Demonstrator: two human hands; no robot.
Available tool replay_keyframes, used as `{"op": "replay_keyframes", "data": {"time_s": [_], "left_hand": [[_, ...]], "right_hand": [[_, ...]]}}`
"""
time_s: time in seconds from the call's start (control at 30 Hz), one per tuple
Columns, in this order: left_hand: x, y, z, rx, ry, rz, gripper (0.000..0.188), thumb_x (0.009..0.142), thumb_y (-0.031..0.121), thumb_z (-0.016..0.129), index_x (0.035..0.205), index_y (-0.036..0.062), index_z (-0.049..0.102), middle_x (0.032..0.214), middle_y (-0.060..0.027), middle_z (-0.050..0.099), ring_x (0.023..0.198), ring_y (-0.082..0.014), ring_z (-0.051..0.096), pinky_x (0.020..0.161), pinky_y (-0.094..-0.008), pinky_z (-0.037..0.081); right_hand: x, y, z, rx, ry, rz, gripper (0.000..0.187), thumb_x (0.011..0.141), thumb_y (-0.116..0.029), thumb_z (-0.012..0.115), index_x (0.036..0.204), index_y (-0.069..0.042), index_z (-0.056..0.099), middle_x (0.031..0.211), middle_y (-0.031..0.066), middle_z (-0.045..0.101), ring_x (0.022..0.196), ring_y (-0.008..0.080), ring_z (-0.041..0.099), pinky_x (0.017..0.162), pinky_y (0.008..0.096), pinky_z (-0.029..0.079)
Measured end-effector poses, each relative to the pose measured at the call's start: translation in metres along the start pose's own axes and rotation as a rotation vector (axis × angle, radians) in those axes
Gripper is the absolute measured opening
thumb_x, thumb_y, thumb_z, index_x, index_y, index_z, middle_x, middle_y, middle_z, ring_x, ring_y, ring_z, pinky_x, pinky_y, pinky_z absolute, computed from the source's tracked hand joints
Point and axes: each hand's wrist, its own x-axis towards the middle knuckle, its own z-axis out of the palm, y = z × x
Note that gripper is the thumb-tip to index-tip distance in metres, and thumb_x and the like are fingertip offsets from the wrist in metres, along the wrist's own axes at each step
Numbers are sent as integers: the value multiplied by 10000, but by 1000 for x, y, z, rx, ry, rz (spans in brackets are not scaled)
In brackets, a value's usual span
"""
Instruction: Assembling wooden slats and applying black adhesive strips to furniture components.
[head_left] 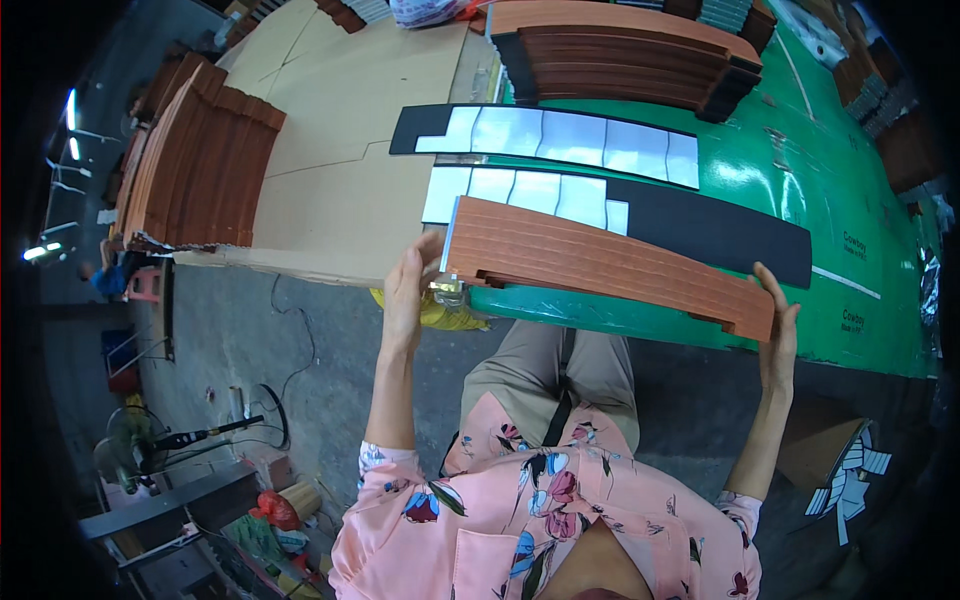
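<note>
the board (pixel 610 262) spans the near edge of the table (pixel 560 309), long axis running left to right, right end angled nearer. left hand (pixel 410 285) and right hand (pixel 778 315), spread wide, grip its opposite ends.

Your brown board (pixel 610 262) hides part of the black strip (pixel 720 228) behind it, and some fingers of your left hand (pixel 405 285) are lost behind its end. At the top edge you have a plastic bag (pixel 428 11) cut off; at far left, a person in blue (pixel 108 278) is too small to make out.
</note>
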Motion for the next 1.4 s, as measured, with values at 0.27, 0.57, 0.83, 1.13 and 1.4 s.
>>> {"op": "replay_keyframes", "data": {"time_s": [0.27, 0.57, 0.83, 1.13, 1.4], "left_hand": [[21, 5, 11, 278, -189, 348, 789, 873, 606, 376, 1405, 38, 242, 1434, -201, 263, 1334, -333, 245, 1087, -404, 198], [42, 9, -20, 310, -398, 395, 829, 584, 285, 782, 1323, 110, 448, 1407, -161, 350, 1327, -289, 288, 1087, -389, 227], [17, 34, -9, 500, -101, 551, 451, 822, 410, 598, 1056, 25, 590, 913, -152, 641, 857, -288, 603, 773, -379, 453], [8, 17, 12, 606, 155, 568, 263, 877, 247, 576, 1049, 49, 600, 874, -161, 637, 840, -328, 612, 714, -362, 470], [-11, -30, -5, 406, -73, 904, 614, 845, 504, 550, 1280, 82, 449, 1305, -209, 443, 1210, -387, 425, 961, -475, 356]], "right_hand": [[-8, 9, 7, -84, 44, -321, 898, 756, -714, 471, 1345, -41, 382, 1381, 131, 376, 1296, 257, 341, 1076, 425, 265], [-16, -12, 0, -317, 101, -328, 740, 646, -399, 723, 1251, -30, 513, 1275, 104, 496, 1205, 232, 449, 1030, 363, 330], [-19, -39, -3, -253, 172, -378, 587, 831, -538, 554, 1091, -15, 602, 1118, 95, 584, 1065, 203, 525, 959, 324, 362], [-8, -10, 23, -15, 278, -378, 465, 951, -341, 435, 1239, 24, 461, 1231, 146, 521, 1139, 207, 482, 995, 345, 345], [-21, 1, 17, 5, 181, -538, 603, 891, -351, 477, 1332, 41, 354, 1388, 159, 361, 1292, 249, 341, 1078, 376, 233]]}}
